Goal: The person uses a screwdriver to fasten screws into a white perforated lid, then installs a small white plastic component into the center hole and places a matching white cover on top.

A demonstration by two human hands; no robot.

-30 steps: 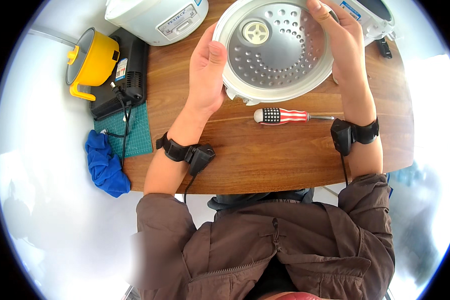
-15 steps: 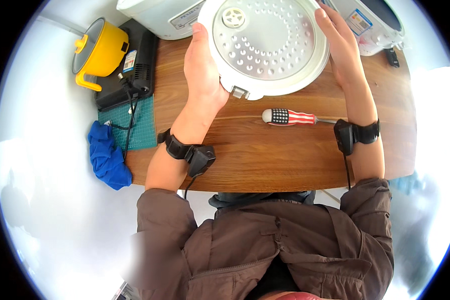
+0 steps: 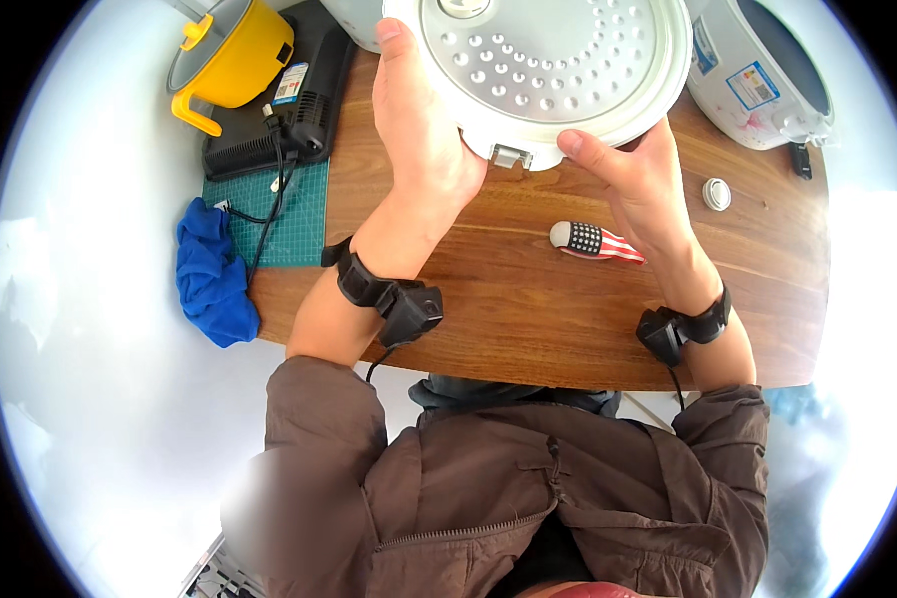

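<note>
A round white rice-cooker lid (image 3: 558, 70) with a perforated metal inner plate is held above the wooden table (image 3: 528, 309), its underside facing me. My left hand (image 3: 419, 140) grips its left rim, thumb on the edge. On the near rim beside the small hinge tab rests my right hand (image 3: 638, 179), fingers under the lid. A screwdriver with a striped red, white and blue handle (image 3: 596, 241) lies on the table just below my right hand.
A white rice-cooker body (image 3: 757, 70) stands at the far right, with a small round cap (image 3: 716, 193) beside it. At the left are a yellow pot (image 3: 231, 55), a black device (image 3: 289, 110), a green cutting mat (image 3: 289, 219) and a blue cloth (image 3: 209, 274).
The lid has moved away from me toward the table's far edge. My right hand shifted from the lid's right rim to its near edge.
</note>
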